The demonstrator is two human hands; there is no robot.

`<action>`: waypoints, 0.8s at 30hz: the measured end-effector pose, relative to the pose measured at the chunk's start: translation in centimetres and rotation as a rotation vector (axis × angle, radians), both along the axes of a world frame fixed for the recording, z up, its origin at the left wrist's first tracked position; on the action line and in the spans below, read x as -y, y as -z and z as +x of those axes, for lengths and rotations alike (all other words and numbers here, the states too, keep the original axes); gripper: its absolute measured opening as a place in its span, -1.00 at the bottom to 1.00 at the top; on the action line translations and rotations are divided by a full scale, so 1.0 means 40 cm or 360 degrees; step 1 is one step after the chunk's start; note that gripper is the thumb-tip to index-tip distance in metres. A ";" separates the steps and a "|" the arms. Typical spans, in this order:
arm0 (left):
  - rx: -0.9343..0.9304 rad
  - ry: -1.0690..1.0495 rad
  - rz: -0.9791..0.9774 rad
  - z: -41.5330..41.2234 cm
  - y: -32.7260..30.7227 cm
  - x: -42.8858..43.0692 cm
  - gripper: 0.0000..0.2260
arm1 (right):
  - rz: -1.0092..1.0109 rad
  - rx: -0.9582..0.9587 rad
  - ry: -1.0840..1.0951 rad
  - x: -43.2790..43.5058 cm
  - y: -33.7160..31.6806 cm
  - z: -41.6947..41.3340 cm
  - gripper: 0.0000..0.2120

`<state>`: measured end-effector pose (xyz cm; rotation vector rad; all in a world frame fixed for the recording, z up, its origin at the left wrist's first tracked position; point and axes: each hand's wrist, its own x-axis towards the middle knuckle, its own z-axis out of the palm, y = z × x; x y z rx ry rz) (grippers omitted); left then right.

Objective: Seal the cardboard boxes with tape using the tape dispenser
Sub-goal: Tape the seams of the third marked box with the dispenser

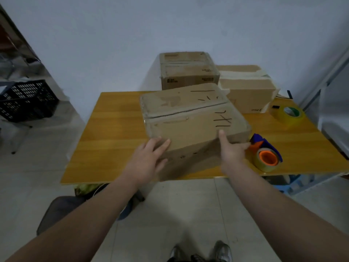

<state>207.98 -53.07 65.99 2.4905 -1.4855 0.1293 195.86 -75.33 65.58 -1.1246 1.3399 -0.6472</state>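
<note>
A person's shoes (pixel 200 252) stand on a pale tiled floor (pixel 179 205) at the bottom of the view, and two bare forearms reach forward from there to the front box (pixel 188 118), a flat cardboard box marked with black pen strokes. The box sits at the near edge of a yellow wooden table (pixel 113 129), and a dark seam runs across its top. The left hand (pixel 149 159) lies open against the near left corner of the front box, fingers straight and spread on the cardboard. The right hand (pixel 233 148) is also open at the near right corner, thumb resting on the top edge and fingers stretched along the near side. Just to the right of the front box, close to the right fingertips, the tape dispenser (pixel 266 156) lies on the table; it is blue, with an orange hub and a roll of clear tape. Farther right of the front box is a loose roll of tape (pixel 289 114). Directly behind the front box stands a second box (pixel 188 70), and behind it to the right a third box (pixel 247 89) with pale tape over its top. Well to the left of the front box, off the table, is a black slatted crate (pixel 28 99).
</note>
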 end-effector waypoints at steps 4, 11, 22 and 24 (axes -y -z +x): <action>0.0125 0.0374 -0.0085 -0.103 0.021 0.030 -0.42 | 0.0176 0.0098 -0.0258 -0.111 0.027 0.055 0.18; 0.0672 0.0560 0.0046 -0.057 -0.009 0.065 -0.48 | 0.0167 0.0170 -0.0400 -0.034 0.038 0.016 0.10; 0.0617 0.0491 0.0226 -0.249 -0.002 0.316 -0.35 | -0.0555 -0.0002 -0.1035 0.164 -0.027 -0.094 -0.58; 0.0646 0.0462 0.0210 -0.262 -0.005 0.369 -0.35 | -0.0589 -0.0044 -0.1044 0.217 -0.020 -0.119 -0.61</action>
